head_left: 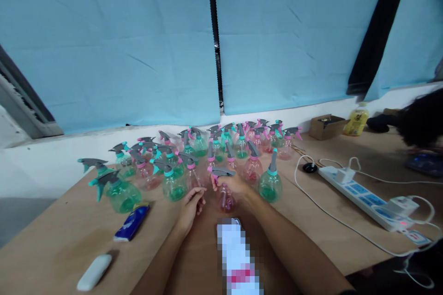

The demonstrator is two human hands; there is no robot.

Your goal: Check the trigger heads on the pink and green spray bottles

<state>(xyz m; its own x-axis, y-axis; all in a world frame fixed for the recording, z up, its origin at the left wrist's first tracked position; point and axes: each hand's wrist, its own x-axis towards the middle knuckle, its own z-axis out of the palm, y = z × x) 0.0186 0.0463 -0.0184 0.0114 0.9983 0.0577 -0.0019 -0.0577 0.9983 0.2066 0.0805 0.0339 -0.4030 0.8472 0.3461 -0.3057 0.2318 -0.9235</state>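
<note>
My right hand [233,183] is closed round the neck of a pink spray bottle [226,202], just below its grey-and-pink trigger head [221,173]. That bottle is upright at the front of a group of clear pink and green spray bottles. Left of it, my left hand [192,205] hovers with curled fingers pressed together; anything inside them is too small or hidden to make out. A green spray bottle [174,187] stands beyond the left hand, and another green spray bottle [270,186] is to the right of my right hand. A lit phone [237,253], partly blurred out, lies between my forearms.
On the left of the wooden table [62,249] are a blue packet [132,222] and a white oblong case [94,272]. Rightward lie a power strip [360,197] with cables, a cardboard box [327,127] and a yellow drink bottle [356,120]. A person's dark hair [424,120] shows at the right edge.
</note>
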